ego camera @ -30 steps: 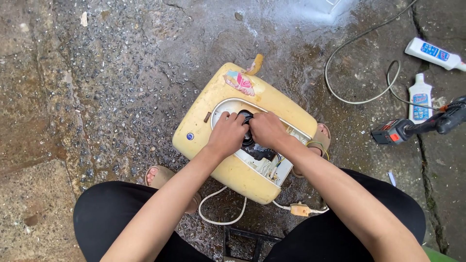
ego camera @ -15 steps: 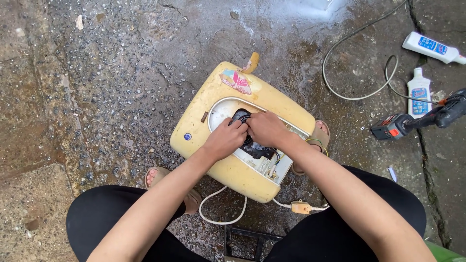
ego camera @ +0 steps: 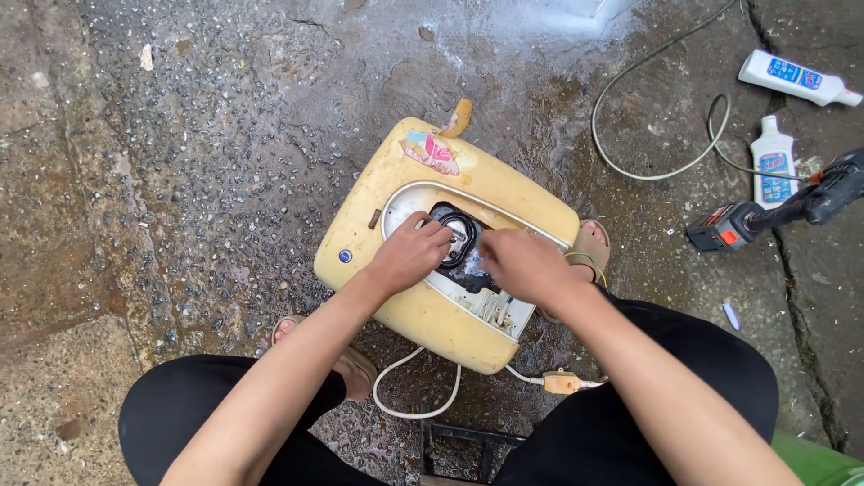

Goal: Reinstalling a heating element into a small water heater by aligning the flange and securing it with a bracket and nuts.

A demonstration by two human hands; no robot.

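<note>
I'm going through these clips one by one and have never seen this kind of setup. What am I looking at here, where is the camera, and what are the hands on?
There is no machine: the camera sits on a person's head and looks down at their own arms and knees. The person squats over wet concrete ground. Between their feet lies a yellowed appliance casing, opened so that wiring and a black round part show inside. The left hand rests its fingers on that black part. The right hand reaches into the opening beside it; what it grips, if anything, I cannot tell. A white cord trails from the casing. To the right lie a power drill and two white bottles.
</note>
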